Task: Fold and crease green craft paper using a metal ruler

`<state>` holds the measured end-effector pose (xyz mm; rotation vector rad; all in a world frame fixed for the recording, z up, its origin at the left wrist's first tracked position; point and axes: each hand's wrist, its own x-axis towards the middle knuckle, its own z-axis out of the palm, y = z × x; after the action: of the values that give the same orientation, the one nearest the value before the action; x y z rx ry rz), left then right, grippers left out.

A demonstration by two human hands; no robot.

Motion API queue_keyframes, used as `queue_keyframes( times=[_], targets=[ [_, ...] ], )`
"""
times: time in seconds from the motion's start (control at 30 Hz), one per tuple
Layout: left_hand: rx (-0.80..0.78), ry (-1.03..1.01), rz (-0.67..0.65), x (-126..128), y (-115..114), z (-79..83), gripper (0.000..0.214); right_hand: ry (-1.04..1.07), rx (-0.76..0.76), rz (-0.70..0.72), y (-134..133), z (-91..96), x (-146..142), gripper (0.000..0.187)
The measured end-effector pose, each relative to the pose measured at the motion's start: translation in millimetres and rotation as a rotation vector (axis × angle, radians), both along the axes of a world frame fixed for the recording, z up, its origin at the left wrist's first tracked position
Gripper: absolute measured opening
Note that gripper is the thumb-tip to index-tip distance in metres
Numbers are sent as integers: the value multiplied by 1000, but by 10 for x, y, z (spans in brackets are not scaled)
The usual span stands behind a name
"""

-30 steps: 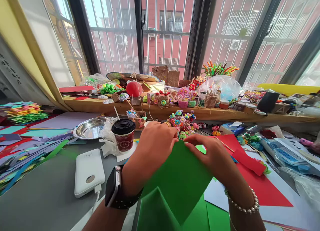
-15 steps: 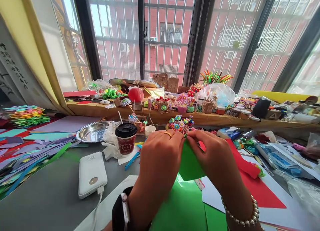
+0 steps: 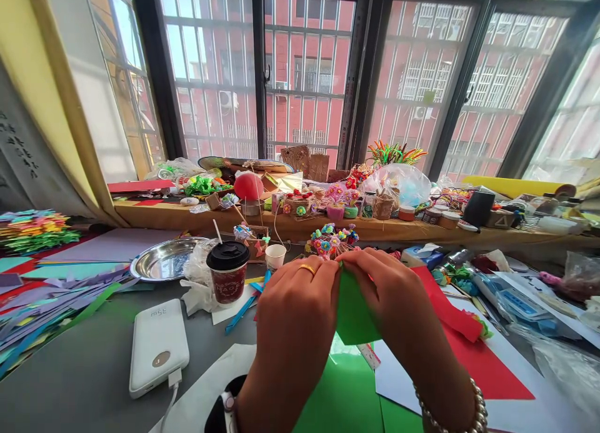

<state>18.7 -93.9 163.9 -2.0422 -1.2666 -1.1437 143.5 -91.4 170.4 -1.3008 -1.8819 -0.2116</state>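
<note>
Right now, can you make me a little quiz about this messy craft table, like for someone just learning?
1. True or false: both hands, the left hand and the right hand, pinch the green paper.
2. What stands nearer the white power bank?
A. the coffee cup with the black lid
B. the red balloon
C. the black speaker
3. Fill in: the left hand wears a gold ____ on one finger.

Key:
1. True. The fingers of both hands meet at the paper's top edge.
2. A. The cup stands on the grey table just behind the power bank; the other two are on the window ledge.
3. ring
</note>
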Motion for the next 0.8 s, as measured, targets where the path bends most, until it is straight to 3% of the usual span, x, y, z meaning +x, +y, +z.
queue_keyframes(
  times=[0.4, 0.53, 0.67, 0.73, 0.8],
  targets=[
    [-73, -32, 3, -62, -30, -26, 21, -31, -11, 17, -17, -24, 1, 22],
    [-249, -29, -73, -127, -43, 58, 18, -101, -75, 45, -24, 27, 16, 21],
    [-486, -79, -208, -250, -44, 215, 15, -211, -191, 171, -77, 237, 92, 20],
    [-603, -120, -269, -343, 5, 261, 15, -165, -250, 241, -118, 308, 232, 19],
    [-741, -117, -303, -441, 115, 236, 18, -4, -286, 230, -152, 232, 466, 21]
  ],
)
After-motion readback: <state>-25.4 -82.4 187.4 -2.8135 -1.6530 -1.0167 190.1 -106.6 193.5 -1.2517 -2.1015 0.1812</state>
